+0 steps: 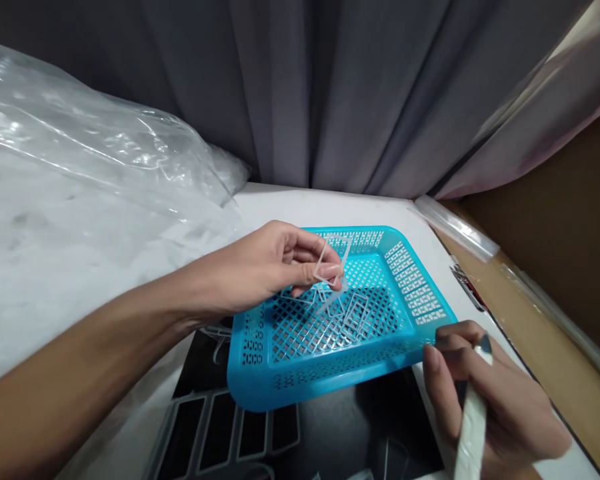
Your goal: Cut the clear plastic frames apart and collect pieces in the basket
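My left hand (300, 263) pinches a small translucent square frame (336, 250) between thumb and fingers, above a blue plastic basket (415, 273). Inside the basket lie several similar thin clear frames (357, 313). The basket has perforated walls and a lattice bottom. At the lower right, my right hand (485, 393) is closed round a white-handled tool (473, 427) with a dark tip, beside the basket's right front corner. Under and in front of the basket is a black surface (345, 427) with pale rectangular frames (237, 427) on its left part.
A large clear plastic bag (105, 153) with white contents covers the left side. Grey curtains (320, 93) hang behind the white table (285, 200). At the right lie a rolled clear film (457, 227), a metal clip (465, 283) and brown board (545, 333).
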Demonstrator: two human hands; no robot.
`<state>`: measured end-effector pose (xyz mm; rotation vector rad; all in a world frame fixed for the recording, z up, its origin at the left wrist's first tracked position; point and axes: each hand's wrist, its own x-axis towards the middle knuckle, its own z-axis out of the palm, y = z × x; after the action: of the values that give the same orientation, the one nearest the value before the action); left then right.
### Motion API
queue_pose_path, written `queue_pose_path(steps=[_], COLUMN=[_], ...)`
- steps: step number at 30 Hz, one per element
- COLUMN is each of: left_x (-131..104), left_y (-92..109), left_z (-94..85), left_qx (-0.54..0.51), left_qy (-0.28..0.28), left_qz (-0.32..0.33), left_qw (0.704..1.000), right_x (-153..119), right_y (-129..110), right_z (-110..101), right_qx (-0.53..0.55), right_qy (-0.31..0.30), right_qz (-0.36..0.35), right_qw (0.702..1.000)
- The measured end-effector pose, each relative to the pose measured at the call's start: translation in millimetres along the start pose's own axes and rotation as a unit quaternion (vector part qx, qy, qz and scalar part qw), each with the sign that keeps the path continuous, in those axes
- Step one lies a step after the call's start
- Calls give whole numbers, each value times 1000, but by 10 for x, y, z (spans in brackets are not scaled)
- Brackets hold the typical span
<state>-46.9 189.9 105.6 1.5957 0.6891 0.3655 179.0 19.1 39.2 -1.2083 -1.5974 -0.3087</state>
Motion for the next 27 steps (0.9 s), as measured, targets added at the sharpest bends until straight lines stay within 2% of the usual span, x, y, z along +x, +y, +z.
queue_pose_path(steps=[16,20,22,24,27], left_x=[-31,-46,-56,-62,-50], left_y=[55,63,64,67,69], left_z=[10,-84,-173,-251,-274], left_qx=[28,88,136,172,190], left_qy=[-5,0,28,78,133], left_qz=[-16,-16,-5,13,40], left_qw=[999,996,990,982,972], right_x=[-71,-44,-34,-30,-31], right_y=[51,46,38,29,25], right_z=[-33,-33,-34,-41,-60], right_qx=[-30,-39,-38,-40,-55], right_qy=[-19,-13,-3,-3,-31], right_qz=[-19,-17,-15,-14,-13], right_qw=[999,999,999,999,998])
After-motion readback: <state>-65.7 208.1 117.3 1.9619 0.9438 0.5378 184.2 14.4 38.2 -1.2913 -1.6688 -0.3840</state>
